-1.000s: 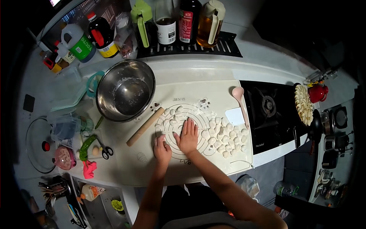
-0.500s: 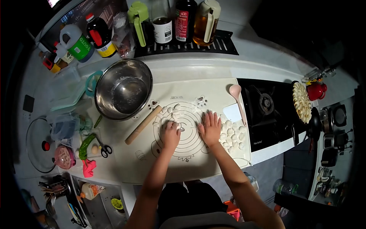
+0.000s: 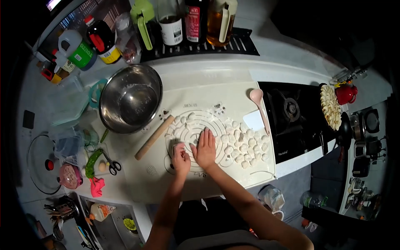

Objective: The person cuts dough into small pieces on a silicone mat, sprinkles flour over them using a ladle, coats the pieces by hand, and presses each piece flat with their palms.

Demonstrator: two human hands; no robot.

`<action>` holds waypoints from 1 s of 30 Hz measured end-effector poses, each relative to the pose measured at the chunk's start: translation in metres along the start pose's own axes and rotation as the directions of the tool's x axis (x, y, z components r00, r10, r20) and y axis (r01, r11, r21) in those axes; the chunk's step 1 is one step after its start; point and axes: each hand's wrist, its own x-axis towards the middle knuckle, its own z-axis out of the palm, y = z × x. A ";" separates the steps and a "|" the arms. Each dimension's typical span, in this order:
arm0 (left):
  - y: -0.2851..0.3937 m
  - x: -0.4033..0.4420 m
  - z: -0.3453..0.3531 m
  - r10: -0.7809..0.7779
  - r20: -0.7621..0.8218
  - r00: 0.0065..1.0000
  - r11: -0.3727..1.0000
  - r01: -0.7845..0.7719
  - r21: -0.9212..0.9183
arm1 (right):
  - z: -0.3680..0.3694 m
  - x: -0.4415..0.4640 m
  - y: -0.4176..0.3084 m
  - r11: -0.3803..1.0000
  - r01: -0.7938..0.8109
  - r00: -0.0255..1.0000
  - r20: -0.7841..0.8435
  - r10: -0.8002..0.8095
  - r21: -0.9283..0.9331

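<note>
On the pale mat with printed circles (image 3: pixel 189 98), my right hand (image 3: pixel 204 150) lies flat with its fingers stretched out. Anything under its palm is hidden. My left hand (image 3: pixel 181 160) is beside it with curled fingers, and what it holds, if anything, cannot be made out. Small white dough pieces (image 3: pixel 191 116) lie beyond both hands. A larger group of dough pieces (image 3: pixel 244 147) spreads over the mat to the right of my right hand. To the left of my left hand rests a wooden rolling pin (image 3: pixel 155 138), at a slant.
A steel bowl (image 3: pixel 131 99) stands at the back left. Scissors (image 3: pixel 113 163) and a green pepper (image 3: pixel 93 163) lie left. A pink spoon (image 3: pixel 259 109) and white scraper (image 3: pixel 253 121) are near the stove (image 3: pixel 291 143). A pan of dumplings (image 3: pixel 330 107) is far right.
My right hand has gone right to the dough group and come back to the circles' middle, now flat. My left hand has shifted slightly left and down since half a second ago.
</note>
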 end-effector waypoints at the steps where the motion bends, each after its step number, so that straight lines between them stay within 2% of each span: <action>1: 0.001 0.002 -0.005 -0.050 0.014 0.999 0.999 0.050 -0.010 | 0.003 0.008 -0.002 0.999 0.035 0.999 -0.011 -0.035 0.012; 4: -0.001 0.007 -0.010 -0.040 -0.006 0.999 0.999 0.040 0.034 | 0.002 -0.001 0.003 0.991 0.129 0.991 0.028 -0.130 0.020; 5: -0.002 0.012 -0.009 -0.048 0.031 0.998 0.998 0.047 0.037 | 0.002 0.005 0.007 0.985 0.172 0.984 0.044 -0.172 0.005; 6: -0.004 0.022 -0.004 0.037 0.031 0.999 0.996 -0.039 0.080 | 0.005 0.009 0.012 0.977 0.213 0.975 0.061 -0.213 -0.007; 8: -0.006 0.042 0.011 0.188 0.046 0.981 0.967 -0.193 0.168 | 0.006 0.010 0.022 0.981 0.155 0.986 0.081 -0.146 -0.114; 9: -0.002 0.052 0.021 0.041 0.093 0.995 0.996 -0.048 0.079 | 0.002 0.013 0.030 0.983 0.103 0.993 0.074 -0.093 -0.150; 10: 0.010 0.065 0.024 0.218 0.063 0.974 0.926 -0.227 0.300 | -0.002 0.015 0.038 0.981 0.050 0.997 0.067 -0.038 -0.186; 11: 0.014 0.073 0.030 0.173 0.074 0.982 0.931 -0.187 0.314 | -0.004 0.017 0.047 0.988 0.048 0.998 -0.037 -0.054 -0.146; 15: 0.010 0.074 0.040 0.025 0.122 0.992 0.941 -0.065 0.331 | -0.022 0.023 0.068 0.992 0.043 0.997 -0.059 -0.050 -0.121; 20: 0.013 0.025 0.018 0.230 0.292 0.928 0.949 -0.281 0.146 | -0.047 -0.005 0.068 0.998 0.042 0.990 -0.134 -0.037 0.035; 22: 0.014 0.012 0.010 0.234 0.383 0.894 0.947 -0.298 0.117 | -0.048 -0.020 0.061 0.993 0.014 0.993 -0.122 0.000 0.120; 25: 0.030 0.010 0.001 0.265 0.330 0.906 0.957 -0.288 0.023 | -0.038 -0.024 0.037 0.971 0.083 0.989 -0.139 -0.052 0.225; 27: 0.021 0.006 -0.001 0.147 0.265 0.953 0.989 -0.143 -0.033 | -0.029 -0.014 0.017 0.948 0.110 0.989 -0.124 -0.076 0.299; 29: 0.005 -0.001 -0.006 0.017 0.190 0.982 0.999 -0.010 -0.039 | -0.012 -0.007 -0.003 0.983 0.084 0.993 -0.101 -0.068 0.163; 30: -0.001 -0.002 -0.009 0.025 0.150 0.988 0.999 -0.021 -0.032 | -0.002 -0.002 -0.010 0.994 0.069 0.994 -0.091 -0.061 0.087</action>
